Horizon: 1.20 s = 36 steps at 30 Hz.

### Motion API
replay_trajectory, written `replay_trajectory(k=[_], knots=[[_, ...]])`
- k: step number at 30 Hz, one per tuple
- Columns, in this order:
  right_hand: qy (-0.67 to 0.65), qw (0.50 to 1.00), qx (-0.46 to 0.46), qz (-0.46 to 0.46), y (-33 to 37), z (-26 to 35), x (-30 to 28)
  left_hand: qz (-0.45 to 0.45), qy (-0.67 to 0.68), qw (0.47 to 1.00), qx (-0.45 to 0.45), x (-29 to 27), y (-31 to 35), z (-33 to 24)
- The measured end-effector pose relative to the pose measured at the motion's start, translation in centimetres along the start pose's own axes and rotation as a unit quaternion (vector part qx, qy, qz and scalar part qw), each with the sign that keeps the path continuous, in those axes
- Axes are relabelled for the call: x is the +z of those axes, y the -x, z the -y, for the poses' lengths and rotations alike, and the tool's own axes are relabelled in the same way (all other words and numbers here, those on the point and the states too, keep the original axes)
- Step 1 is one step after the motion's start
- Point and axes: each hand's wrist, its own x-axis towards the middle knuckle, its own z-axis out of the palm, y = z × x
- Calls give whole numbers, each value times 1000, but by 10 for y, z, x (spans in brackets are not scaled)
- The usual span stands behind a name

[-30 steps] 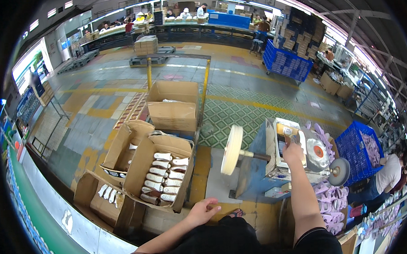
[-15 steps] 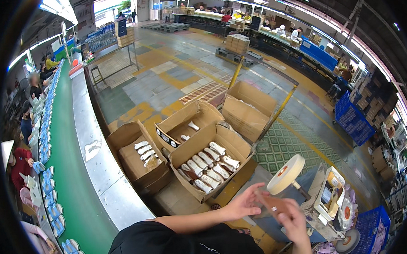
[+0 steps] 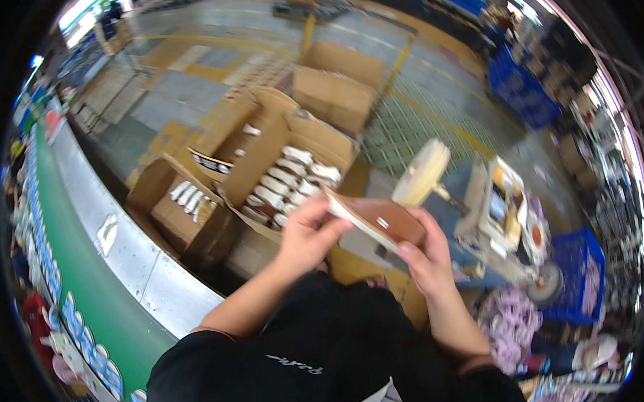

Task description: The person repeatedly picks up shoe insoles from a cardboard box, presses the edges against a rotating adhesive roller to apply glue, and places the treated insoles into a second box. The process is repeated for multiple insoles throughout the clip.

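Observation:
A shoe sole [image 3: 380, 218], brown on its upper face with a pale edge and a small light mark, is held up in front of me, slanting down to the right. My left hand [image 3: 308, 234] pinches its left end between thumb and fingers. Around the other end, my right hand [image 3: 428, 252] is closed, thumb on the near side. Just beyond the sole stands a cream-coloured round wheel [image 3: 423, 171] on a shaft. To the left, an open cardboard box [image 3: 319, 138] holds rows of white and brown soles [image 3: 285, 175].
More cardboard boxes [image 3: 139, 202] stand left and behind. A green conveyor belt [image 3: 111, 311] with blue-strapped sandals runs along my left, edged by a metal ledge [image 3: 171, 283]. At right are a tray [image 3: 505, 193] of small items, lilac pieces [image 3: 510, 318] and a blue crate [image 3: 576, 262].
The view has tipped downward. Both hands and the sole now appear higher and more central; the sole has turned to show its brown face, and my left hand has closed on its left end.

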Motion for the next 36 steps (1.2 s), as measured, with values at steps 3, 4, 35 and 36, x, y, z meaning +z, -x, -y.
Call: replay_trajectory(k=[3, 4, 35, 36], knots=[[-3, 999, 40, 17, 0, 16, 4, -26, 88, 995, -34, 2, 1, -5], [16, 999, 43, 27, -2, 20, 6, -26, 98, 995, -23, 2, 2, -5], [225, 961, -147, 63, -11, 33, -8, 22, -103, 987, 118, 7, -10, -26], [231, 959, -150, 65, -10, 35, -8, 23, -104, 986, 126, 7, -10, -27]])
